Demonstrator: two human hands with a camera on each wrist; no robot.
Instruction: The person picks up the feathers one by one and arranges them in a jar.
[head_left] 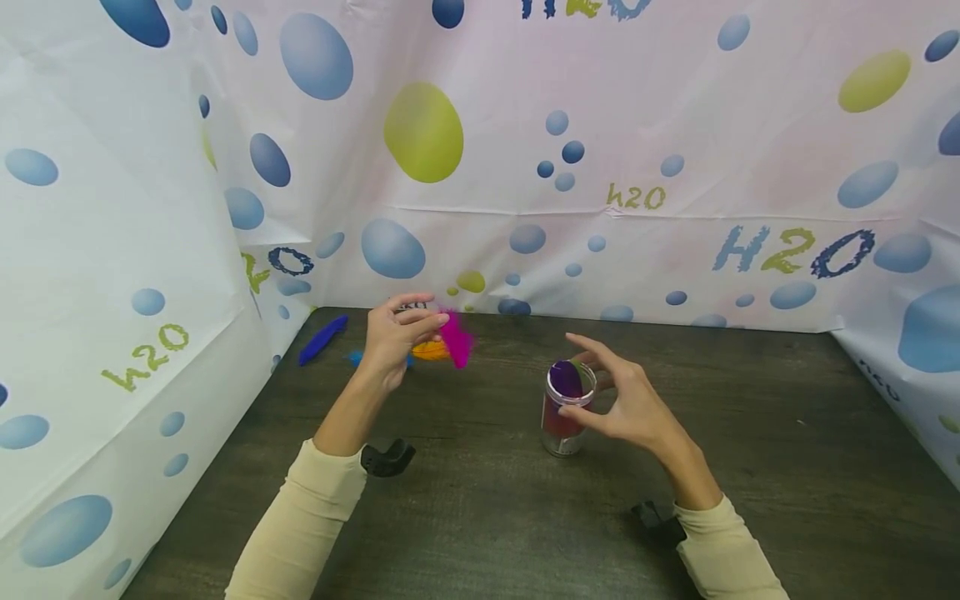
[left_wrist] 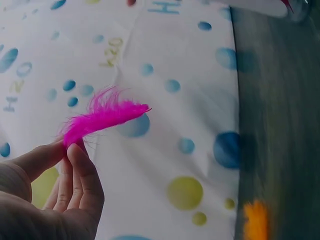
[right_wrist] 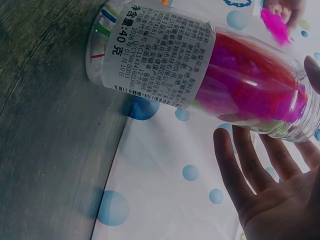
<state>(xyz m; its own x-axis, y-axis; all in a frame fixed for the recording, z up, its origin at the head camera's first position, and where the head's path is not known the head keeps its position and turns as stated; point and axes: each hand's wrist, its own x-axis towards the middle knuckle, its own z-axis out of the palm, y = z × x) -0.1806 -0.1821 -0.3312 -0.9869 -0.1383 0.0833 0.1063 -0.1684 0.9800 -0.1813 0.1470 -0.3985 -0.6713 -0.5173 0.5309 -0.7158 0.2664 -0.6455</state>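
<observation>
We have left hand (head_left: 393, 340) pinching bright-pink fluffy feather (head_left: 457, 337), left of transparent cylindrical jar (head_left: 559, 429) with white label (right_wrist: 155, 55). Right hand (head_left: 628, 404): fingers spread apart around jar's mouth, contact unclear to us. Orange feather (head_left: 430, 351) left of jar.

A dark, wood-grained tabletop (head_left: 487, 525) met a white sheet (head_left: 637, 75) printed with blue bubbles (head_left: 317, 57), lime-green bubbles (head_left: 423, 132) and "H2O" lettering (head_left: 793, 252) in blues and green. A long, near-horizontal crease (head_left: 675, 217) crossed the rear section, while similarly patterned side panels (head_left: 67, 242) bordered the table's left and right edges.
</observation>
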